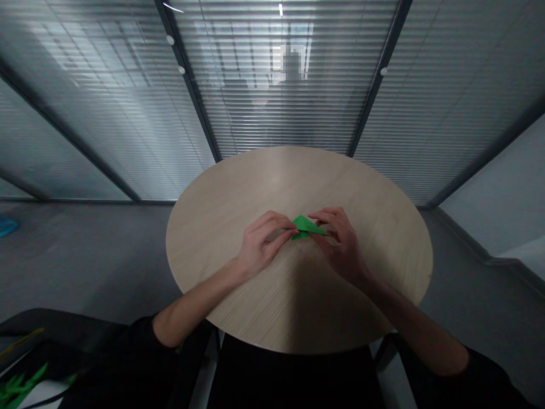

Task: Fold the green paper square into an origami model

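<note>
A small piece of folded green paper [305,225], with pointed corners, is between my two hands over the middle of the round table. My left hand [266,236] pinches its left edge between thumb and fingertips. On the other side, my right hand [338,238] has its thumb and fingers around the paper's right point, with the fingers curled. Part of the right tip is covered by those fingers. Whether the paper touches the tabletop is hard to tell.
The pale wooden round table [281,176] stands against glass panels with blinds [289,125]. At lower left is a dark chair [42,324] with green strips [23,383] and a white item [42,395]. A blue object [7,225] lies on the grey floor [106,244].
</note>
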`<state>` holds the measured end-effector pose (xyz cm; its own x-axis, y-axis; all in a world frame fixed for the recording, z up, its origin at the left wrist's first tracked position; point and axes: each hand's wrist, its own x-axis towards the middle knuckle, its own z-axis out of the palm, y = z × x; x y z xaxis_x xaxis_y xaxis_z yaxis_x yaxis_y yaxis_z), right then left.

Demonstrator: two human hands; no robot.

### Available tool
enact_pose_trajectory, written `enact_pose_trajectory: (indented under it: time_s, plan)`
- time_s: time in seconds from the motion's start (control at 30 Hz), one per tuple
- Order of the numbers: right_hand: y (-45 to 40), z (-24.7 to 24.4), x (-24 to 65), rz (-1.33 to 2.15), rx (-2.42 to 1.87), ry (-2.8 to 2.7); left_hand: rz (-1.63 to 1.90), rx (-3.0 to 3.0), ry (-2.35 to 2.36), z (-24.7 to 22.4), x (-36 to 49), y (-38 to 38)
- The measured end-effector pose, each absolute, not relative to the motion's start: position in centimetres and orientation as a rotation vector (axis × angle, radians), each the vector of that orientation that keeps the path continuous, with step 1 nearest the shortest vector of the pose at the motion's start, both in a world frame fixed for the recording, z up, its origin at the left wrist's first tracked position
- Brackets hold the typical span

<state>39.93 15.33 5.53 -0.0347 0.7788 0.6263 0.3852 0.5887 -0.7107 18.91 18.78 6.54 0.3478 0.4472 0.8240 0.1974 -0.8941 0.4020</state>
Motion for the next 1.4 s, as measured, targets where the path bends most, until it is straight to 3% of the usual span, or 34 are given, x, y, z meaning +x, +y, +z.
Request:
enact_pose_trajectory:
  time_s: [0.87,1.4]
  plan:
    - [15.0,6.4,39.9,0.274,-0.832,-1.731,1.411,2.213,0.624,6.9,19.1,18.3]
    - [14.7,6.5,39.4,0.48,-0.876,-1.647,1.395,2.113,0.624,6.4,19.4,18.1]
